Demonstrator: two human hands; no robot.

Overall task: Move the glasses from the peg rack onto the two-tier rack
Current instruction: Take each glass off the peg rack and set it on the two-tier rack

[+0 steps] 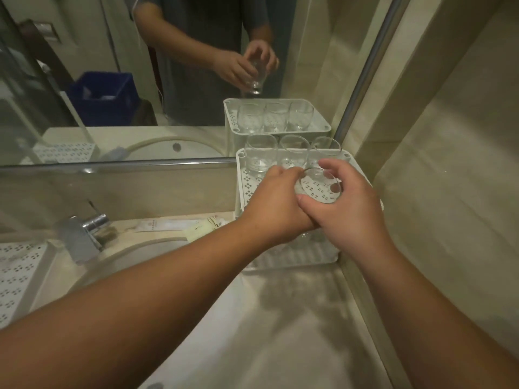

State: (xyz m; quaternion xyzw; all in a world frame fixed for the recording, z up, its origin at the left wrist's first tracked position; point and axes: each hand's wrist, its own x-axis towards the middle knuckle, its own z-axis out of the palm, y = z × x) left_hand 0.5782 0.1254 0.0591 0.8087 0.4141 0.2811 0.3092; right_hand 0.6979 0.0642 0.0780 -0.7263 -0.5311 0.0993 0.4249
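Note:
A white two-tier rack (pixel 362 169) stands in the counter's right corner against the mirror. Three clear glasses (pixel 259 153) stand in a row at the back of its perforated top tier. Both hands hold a fourth clear glass (pixel 320 186) just above the top tier's front part, its open mouth facing me. My left hand (pixel 275 203) grips it from the left. My right hand (pixel 351 203) curls round it from the right and below. More glass shows faintly on the lower tier (pixel 303 256) beneath my hands. The white perforated tray (pixel 16 273) at the far left may be the peg rack.
A chrome tap (pixel 84 234) and a round basin (pixel 151 254) lie left of the rack, with sachets (pixel 179 224) behind the basin. The mirror (pixel 140 80) reflects a person, the rack and a blue bin. A tiled wall closes the right side.

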